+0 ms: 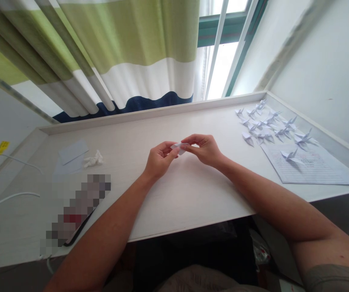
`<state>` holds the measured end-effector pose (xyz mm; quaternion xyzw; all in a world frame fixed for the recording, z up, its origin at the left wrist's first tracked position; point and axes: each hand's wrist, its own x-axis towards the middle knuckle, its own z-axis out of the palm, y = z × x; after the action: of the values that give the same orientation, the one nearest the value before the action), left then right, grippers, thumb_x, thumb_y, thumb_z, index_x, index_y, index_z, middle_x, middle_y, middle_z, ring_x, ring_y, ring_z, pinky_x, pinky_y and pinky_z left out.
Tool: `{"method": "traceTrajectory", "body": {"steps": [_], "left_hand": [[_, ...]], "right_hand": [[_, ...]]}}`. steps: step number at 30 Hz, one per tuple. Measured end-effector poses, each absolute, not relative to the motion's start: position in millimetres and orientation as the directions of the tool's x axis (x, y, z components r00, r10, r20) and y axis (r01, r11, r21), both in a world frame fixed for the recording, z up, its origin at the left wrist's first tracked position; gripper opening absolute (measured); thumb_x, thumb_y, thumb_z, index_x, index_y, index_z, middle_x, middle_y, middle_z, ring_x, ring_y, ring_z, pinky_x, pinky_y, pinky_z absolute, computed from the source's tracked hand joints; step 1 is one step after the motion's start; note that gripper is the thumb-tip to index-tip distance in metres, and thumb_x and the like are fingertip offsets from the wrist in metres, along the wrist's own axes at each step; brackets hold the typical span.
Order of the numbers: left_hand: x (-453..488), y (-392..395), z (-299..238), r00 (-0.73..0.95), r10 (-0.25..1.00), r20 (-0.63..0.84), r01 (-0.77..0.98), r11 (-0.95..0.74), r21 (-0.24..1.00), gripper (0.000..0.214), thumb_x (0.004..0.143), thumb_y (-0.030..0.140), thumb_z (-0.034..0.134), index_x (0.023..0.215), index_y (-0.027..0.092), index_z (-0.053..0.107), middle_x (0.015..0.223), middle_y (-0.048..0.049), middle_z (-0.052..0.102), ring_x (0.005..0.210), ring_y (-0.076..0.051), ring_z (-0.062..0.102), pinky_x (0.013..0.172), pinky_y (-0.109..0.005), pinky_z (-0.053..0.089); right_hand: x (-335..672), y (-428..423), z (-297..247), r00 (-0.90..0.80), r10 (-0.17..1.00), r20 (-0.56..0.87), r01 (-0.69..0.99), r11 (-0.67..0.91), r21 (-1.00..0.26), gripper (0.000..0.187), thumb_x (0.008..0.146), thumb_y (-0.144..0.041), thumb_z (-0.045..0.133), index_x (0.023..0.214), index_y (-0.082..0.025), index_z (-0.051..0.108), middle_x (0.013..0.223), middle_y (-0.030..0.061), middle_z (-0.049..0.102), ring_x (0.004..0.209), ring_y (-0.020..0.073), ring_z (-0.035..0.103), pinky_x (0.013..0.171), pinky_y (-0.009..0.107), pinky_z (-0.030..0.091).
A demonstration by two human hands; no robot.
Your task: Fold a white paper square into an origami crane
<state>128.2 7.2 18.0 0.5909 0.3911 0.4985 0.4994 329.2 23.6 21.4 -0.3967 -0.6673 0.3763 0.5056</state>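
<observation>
Between my two hands, above the middle of the desk, is a small folded piece of white paper [179,146]. My left hand [161,159] pinches its left side with thumb and fingers. From the other side, my right hand [203,149] grips it between thumb and fingertips. Fingers cover part of the paper, so its exact folded shape cannot be made out. Several white folded paper cranes [271,121] stand in a group at the back right. One more paper crane [291,156] sits on a stack of lined, written sheets [320,172].
White paper sheets [73,152] and a crumpled tissue [94,159] lie on the left of the white desk [174,202]. Nearer me is a blurred-out, phone-like object [80,211]. White cables [13,202] run at the far left. A raised rim [156,112] borders the desk beneath a curtain [146,36].
</observation>
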Motion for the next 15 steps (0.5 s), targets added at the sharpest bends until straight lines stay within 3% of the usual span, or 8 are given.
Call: {"method": "traceTrajectory", "body": {"steps": [3,9,15], "left_hand": [[127.6,7.2,16.3,0.171,0.951,0.257,0.013,-0.263,0.965,0.044,0.078,0.047,0.091,0.112,0.021,0.081,0.105,-0.0074,0.083,0.097,-0.022,0.078,0.081,-0.032,0.064],[126.6,9.0,13.7,0.117,0.946,0.304,0.076,-0.313,0.947,0.032,0.08,0.049,0.09,0.097,0.022,0.087,0.094,-0.0064,0.084,0.085,-0.022,0.077,0.07,-0.031,0.061],[125.4,10.8,11.8,0.108,0.956,0.274,0.085,-0.283,0.955,0.032,0.081,0.05,0.089,0.096,0.022,0.088,0.093,-0.0066,0.085,0.082,-0.021,0.076,0.072,-0.031,0.062]], "right_hand": [[329.1,21.9,23.0,-0.198,0.902,0.383,0.165,0.416,-0.894,0.037,0.082,-0.06,0.086,0.089,-0.024,0.083,0.088,0.005,0.083,0.085,0.0233,0.076,0.084,0.042,0.061],[329.5,19.2,26.7,-0.243,0.898,0.367,0.147,0.408,-0.901,0.033,0.084,-0.057,0.085,0.088,-0.024,0.083,0.089,0.0046,0.084,0.087,0.0245,0.077,0.085,0.042,0.059],[329.8,19.1,27.1,-0.253,0.9,0.356,0.154,0.401,-0.903,0.033,0.084,-0.056,0.085,0.087,-0.024,0.083,0.089,0.0044,0.084,0.088,0.0241,0.077,0.087,0.041,0.059]]}}
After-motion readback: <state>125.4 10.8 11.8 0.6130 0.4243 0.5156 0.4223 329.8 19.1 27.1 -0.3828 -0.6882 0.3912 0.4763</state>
